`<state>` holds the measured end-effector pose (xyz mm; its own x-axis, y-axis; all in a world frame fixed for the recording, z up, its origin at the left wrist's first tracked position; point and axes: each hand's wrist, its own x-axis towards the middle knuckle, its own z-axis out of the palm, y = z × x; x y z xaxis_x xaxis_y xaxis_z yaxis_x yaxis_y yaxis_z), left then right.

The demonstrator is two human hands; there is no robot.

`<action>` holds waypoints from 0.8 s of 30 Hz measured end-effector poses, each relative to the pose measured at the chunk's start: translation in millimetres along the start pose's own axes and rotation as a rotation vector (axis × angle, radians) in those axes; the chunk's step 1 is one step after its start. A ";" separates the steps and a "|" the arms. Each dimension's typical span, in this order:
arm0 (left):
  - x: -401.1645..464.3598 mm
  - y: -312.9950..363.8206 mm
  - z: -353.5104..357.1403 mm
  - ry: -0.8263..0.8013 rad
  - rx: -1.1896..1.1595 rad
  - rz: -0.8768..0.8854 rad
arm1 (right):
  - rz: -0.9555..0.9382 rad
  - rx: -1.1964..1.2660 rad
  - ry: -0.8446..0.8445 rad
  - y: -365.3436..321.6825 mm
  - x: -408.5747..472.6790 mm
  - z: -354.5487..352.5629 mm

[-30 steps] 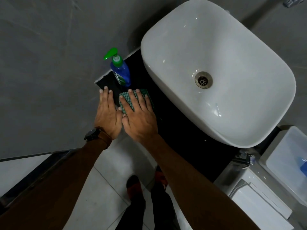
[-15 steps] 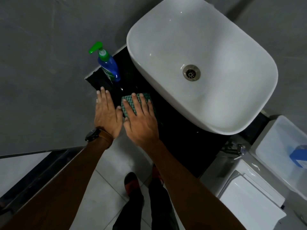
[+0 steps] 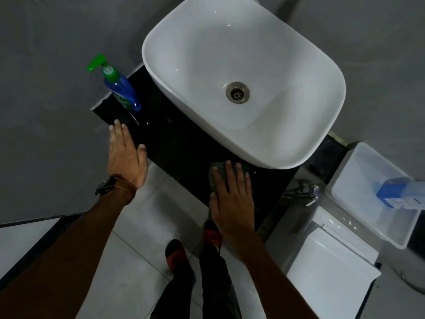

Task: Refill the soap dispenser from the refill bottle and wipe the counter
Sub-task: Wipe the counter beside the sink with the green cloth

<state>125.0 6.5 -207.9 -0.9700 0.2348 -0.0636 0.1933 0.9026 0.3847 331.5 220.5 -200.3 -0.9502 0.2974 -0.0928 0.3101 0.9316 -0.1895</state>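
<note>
Now R hand [image 3: 232, 199] flat on cloth [image 3: 217, 171], L hand [image 3: 126, 155] flat on counter [image 3: 174, 143].

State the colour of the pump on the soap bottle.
Bright green, seen best in the head view: the pump tops the blue soap bottle.

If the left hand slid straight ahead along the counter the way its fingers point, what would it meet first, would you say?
Probably the soap dispenser. The left hand lies flat at the counter's left end, fingers pointing up and slightly left; the bottle's base stands just beyond and a little right of that line, so depth leaves it uncertain.
</note>
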 end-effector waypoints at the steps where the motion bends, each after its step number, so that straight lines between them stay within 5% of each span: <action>1: -0.3 -0.2 0.0 -0.001 -0.002 0.002 | 0.027 -0.007 0.014 11.5 -9.7 -1.0; 9: -0.8 0.1 -0.4 0.017 -0.002 0.021 | 0.144 -0.061 0.064 84.5 -44.2 -13.3; 15: -0.9 -3.3 2.4 0.028 0.021 0.042 | 0.302 0.020 0.133 61.5 -42.9 -9.7; 24: 0.8 -8.5 6.3 0.036 0.027 0.042 | -0.105 0.011 0.058 -47.0 18.2 12.2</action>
<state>123.5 1.3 -217.1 -0.9656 0.2597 -0.0149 0.2370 0.9018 0.3612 299.9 179.6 -205.0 -0.9775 0.2104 -0.0157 0.2091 0.9560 -0.2059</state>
